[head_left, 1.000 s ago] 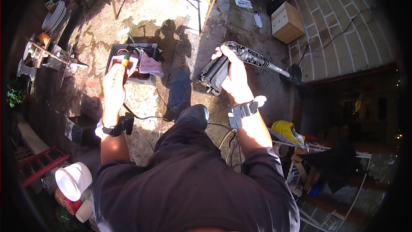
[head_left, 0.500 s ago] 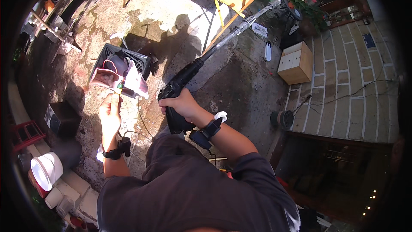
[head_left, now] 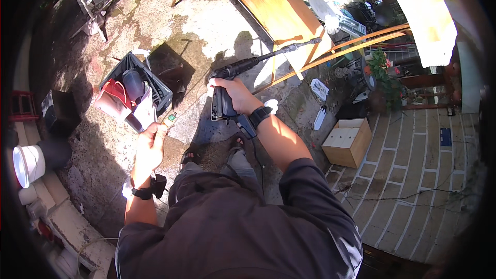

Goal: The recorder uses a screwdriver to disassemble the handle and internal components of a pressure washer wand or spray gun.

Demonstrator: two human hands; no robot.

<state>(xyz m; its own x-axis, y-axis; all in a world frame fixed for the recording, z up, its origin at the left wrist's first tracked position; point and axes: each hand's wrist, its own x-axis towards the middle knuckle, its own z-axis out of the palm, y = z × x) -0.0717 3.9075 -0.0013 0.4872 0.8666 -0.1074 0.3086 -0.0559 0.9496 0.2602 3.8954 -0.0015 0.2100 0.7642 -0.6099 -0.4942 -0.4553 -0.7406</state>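
My right hand [head_left: 233,93] is wrapped round the grip of a black pressure-washer gun [head_left: 238,67]. Its long lance [head_left: 289,48] points ahead and to the right, over the ground towards a wooden tabletop. In my closed left hand [head_left: 150,149] is a small yellow-and-green piece [head_left: 169,119], sticking out past the thumb; the rest is hidden by the fingers, so its kind is unclear. Just beyond that hand stands a dark plastic crate [head_left: 164,92], holding a red and pinkish item [head_left: 114,99], a dark rounded object [head_left: 133,83] and pale cloth or paper.
A long wooden table [head_left: 258,0] stands ahead, with wooden poles [head_left: 351,46] to its right. On the right are a small wooden cabinet [head_left: 345,144] and a brick surface [head_left: 408,175]. A white bucket [head_left: 28,165] and a black box [head_left: 59,111] lie left. My sandalled feet [head_left: 236,143] are below.
The view has shifted, bringing my feet into sight. The lance has swung flatter to the right. My left hand, with the yellow-and-green piece, now shows at the crate's near right side.
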